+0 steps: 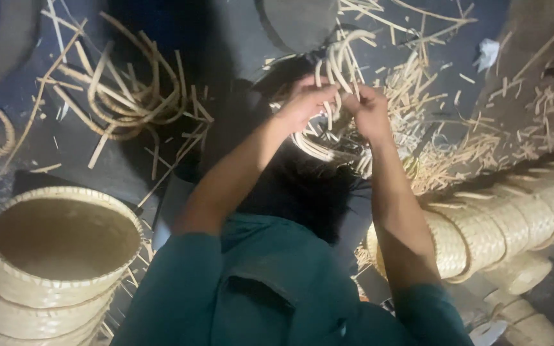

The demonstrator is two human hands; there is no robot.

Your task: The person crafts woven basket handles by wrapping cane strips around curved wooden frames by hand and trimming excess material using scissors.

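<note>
The scene is dim and soft, so fine detail is hard to read; the half-woven pale cane basket (328, 138) sits between the forearms, just under the two hands, and its lower body is lost against the dark lap, only a curved rim of pale bands showing; its loose cane strips (341, 57) stand up past the fingers, their long axis running away from the person and their tips curling over toward the left. The left hand (306, 99) is closed around a few of those strips on the near-left side of the bundle; the right hand (368, 109) pinches strips on the other side, fingers curled tight; exactly which strip each holds cannot be made out. The teal sleeves (277, 288) are cut off at the bottom edge. At lower left a stack of round woven straw baskets (46, 282) is nested one inside another, the top one open with nothing visible inside, the lowest cut by the frame; at right a row of nested woven baskets (514, 224) lies on its side, running off the edge. Loose curved cane lengths (123, 96) lie on the dark floor (226, 38) at upper left, and short pale cane offcuts (437, 141) are scattered to the right of the hands.
</note>
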